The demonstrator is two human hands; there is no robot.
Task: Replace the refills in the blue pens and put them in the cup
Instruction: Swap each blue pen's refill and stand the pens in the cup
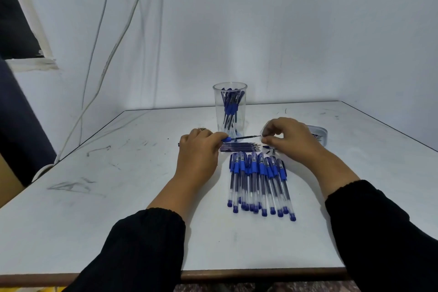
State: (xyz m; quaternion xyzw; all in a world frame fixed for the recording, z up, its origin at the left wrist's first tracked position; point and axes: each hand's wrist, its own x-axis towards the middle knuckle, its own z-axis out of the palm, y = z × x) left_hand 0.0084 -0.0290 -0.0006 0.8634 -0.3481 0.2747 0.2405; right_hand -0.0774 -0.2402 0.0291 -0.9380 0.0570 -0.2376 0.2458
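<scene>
Pen (231, 139) pinched by both hands' grip, before cup (229, 106), above refills (239, 146).

Cup (229, 106): clear glossy plastic. Pens (258, 182): clear smooth plastic barrels, matt blue grips and end caps. Table (118, 197): smooth white laminate, scuffed, dark marks; brown wood-look edge. Sleeves (142, 244): matt black cloth.

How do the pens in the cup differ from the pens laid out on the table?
The cup pens stand upright and crowded inside the clear cup; the table pens lie flat in a rough row, blue end plugs toward the person. The cup pens sit beyond both hands; the table pens lie nearer, between the forearms. Both sets have blue grips.
</scene>
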